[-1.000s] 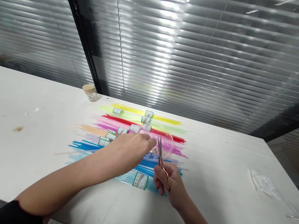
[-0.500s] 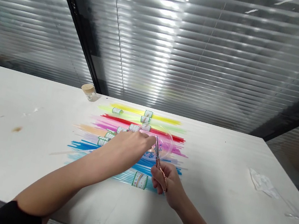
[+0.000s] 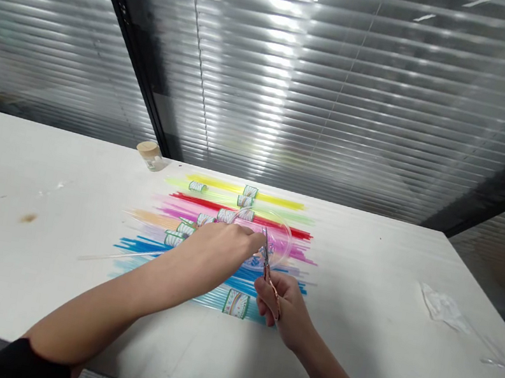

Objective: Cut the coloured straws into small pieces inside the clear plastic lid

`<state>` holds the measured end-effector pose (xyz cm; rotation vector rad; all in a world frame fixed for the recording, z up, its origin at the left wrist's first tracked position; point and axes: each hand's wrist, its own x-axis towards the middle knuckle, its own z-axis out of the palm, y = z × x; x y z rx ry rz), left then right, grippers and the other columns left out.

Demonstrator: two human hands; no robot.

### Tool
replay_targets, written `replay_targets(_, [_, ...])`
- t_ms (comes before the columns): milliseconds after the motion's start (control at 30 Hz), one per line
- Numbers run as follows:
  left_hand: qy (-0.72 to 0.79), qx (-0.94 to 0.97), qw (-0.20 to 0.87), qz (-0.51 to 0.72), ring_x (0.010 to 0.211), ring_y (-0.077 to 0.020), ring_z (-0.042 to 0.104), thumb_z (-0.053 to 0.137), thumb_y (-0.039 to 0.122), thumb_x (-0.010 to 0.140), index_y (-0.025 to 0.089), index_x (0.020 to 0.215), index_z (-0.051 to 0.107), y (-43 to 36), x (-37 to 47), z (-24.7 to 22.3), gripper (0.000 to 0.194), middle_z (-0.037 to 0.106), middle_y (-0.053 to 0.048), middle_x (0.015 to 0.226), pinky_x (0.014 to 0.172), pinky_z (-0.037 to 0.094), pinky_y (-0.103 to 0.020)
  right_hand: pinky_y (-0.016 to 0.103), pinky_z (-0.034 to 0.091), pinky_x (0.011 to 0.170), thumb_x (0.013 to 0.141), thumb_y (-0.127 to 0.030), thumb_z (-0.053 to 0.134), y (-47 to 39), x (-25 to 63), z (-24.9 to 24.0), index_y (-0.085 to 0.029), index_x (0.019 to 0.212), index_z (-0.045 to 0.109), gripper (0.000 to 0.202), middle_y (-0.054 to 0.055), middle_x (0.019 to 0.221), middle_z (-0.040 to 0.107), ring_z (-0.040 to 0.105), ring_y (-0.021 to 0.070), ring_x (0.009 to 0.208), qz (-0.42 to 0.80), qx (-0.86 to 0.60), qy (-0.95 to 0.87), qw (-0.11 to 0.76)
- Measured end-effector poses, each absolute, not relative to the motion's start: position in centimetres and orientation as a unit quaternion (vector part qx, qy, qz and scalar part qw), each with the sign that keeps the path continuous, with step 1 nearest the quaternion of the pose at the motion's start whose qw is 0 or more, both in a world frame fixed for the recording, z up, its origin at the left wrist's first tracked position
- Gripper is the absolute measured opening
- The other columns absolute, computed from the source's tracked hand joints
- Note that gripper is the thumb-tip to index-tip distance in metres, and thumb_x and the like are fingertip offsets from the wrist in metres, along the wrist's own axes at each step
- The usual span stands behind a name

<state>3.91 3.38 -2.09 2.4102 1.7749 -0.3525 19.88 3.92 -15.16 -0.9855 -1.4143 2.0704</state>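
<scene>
My right hand [image 3: 284, 304] grips a pair of scissors [image 3: 268, 262] with rose-gold handles, blades pointing up and away. Close to the blade tips is my left hand [image 3: 238, 241], fingers pinched together. A thin pale straw [image 3: 120, 254] runs out from under my left forearm, and its other end is hidden at the pinched fingers. Below both hands lies a clear round plastic container [image 3: 288, 247] with small blue and purple cut pieces [image 3: 256, 260] in it. Under the container, coloured straws are spread in rows, among them blue straws [image 3: 141, 244], red straws [image 3: 202, 202] and light-blue straws [image 3: 214, 299].
Yellow straws [image 3: 279, 201] form the farthest row, with paper labels [image 3: 236, 304] around several bundles. A small jar with a tan lid [image 3: 149, 149] stands at the back edge. Crumpled clear wrap [image 3: 443, 308] lies on the right of the white table [image 3: 350, 360]. Glass with blinds rises behind.
The pale straw's free end has shifted slightly to the left. Both hands and the scissors stay almost in place.
</scene>
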Motion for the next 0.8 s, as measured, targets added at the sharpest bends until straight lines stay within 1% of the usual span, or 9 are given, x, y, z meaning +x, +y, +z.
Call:
replay_targets(133, [0.584, 0.803, 0.056, -0.105, 0.063, -0.0187, 0.064, 0.050, 0.007, 0.088, 0.017, 0.100, 0.060, 3.5, 3.7, -2.5, 0.018, 0.070, -0.006, 0.086, 0.045, 0.027, -0.026, 0.021, 0.021, 0.038, 0.077, -0.066, 0.065, 3.9, 19.9, -15.2, -0.019, 0.058, 0.042, 0.056, -0.004, 0.049, 0.047, 0.032, 0.0046, 0.037, 0.741, -0.370, -0.515, 0.221])
replay_targets(200, [0.587, 0.803, 0.051, -0.089, 0.062, -0.0181, 0.064, 0.049, 0.012, 0.092, 0.016, 0.097, 0.060, 3.5, 3.5, -2.8, 0.013, 0.069, -0.006, 0.083, 0.045, 0.027, -0.026, 0.021, 0.021, 0.038, 0.076, -0.067, 0.065, 3.9, 19.8, -15.2, -0.019, 0.058, 0.042, 0.057, -0.005, 0.049, 0.047, 0.032, 0.0045, 0.036, 0.740, -0.373, -0.513, 0.225])
replay_targets(300, [0.597, 0.797, 0.043, -0.075, 0.060, -0.0161, 0.063, 0.048, 0.018, 0.095, 0.015, 0.092, 0.060, 3.5, 3.3, -3.1, 0.013, 0.067, -0.006, 0.080, 0.044, 0.026, -0.025, 0.021, 0.020, 0.037, 0.076, -0.070, 0.064, 3.9, 19.8, -15.2, -0.019, 0.058, 0.042, 0.058, -0.005, 0.048, 0.046, 0.032, 0.0045, 0.035, 0.737, -0.378, -0.512, 0.227])
replay_targets(367, [0.600, 0.795, 0.039, -0.083, 0.061, -0.0161, 0.063, 0.047, 0.016, 0.094, 0.015, 0.090, 0.060, 3.5, 3.2, -3.2, 0.014, 0.067, -0.006, 0.081, 0.043, 0.025, -0.025, 0.021, 0.021, 0.037, 0.076, -0.070, 0.063, 4.0, 19.8, -15.2, -0.019, 0.057, 0.042, 0.058, -0.005, 0.047, 0.045, 0.032, 0.0045, 0.035, 0.734, -0.380, -0.515, 0.226])
replay_targets(533, [0.601, 0.792, 0.029, -0.104, 0.066, -0.0204, 0.065, 0.045, 0.017, 0.094, 0.016, 0.090, 0.061, 3.5, 3.1, -3.2, 0.016, 0.068, -0.007, 0.082, 0.044, 0.025, -0.026, 0.021, 0.022, 0.037, 0.078, -0.069, 0.063, 4.0, 19.7, -15.2, -0.019, 0.055, 0.042, 0.059, -0.006, 0.045, 0.042, 0.032, 0.0046, 0.035, 0.730, -0.384, -0.524, 0.214])
replay_targets(700, [0.600, 0.793, 0.032, -0.102, 0.064, -0.0188, 0.064, 0.044, 0.013, 0.092, 0.016, 0.089, 0.061, 3.5, 2.9, -3.4, 0.017, 0.068, -0.007, 0.080, 0.044, 0.025, -0.026, 0.021, 0.024, 0.035, 0.078, -0.067, 0.064, 4.1, 19.7, -15.3, -0.019, 0.055, 0.042, 0.057, -0.005, 0.047, 0.046, 0.034, 0.0050, 0.032, 0.737, -0.390, -0.515, 0.198])
replay_targets(800, [0.600, 0.794, 0.031, -0.092, 0.063, -0.0181, 0.063, 0.043, 0.013, 0.092, 0.016, 0.086, 0.060, 3.6, 2.7, -3.4, 0.018, 0.067, -0.006, 0.077, 0.045, 0.026, -0.027, 0.021, 0.027, 0.035, 0.077, -0.064, 0.066, 4.1, 19.8, -15.4, -0.019, 0.057, 0.044, 0.054, -0.005, 0.048, 0.049, 0.039, 0.0058, 0.033, 0.735, -0.405, -0.511, 0.189])
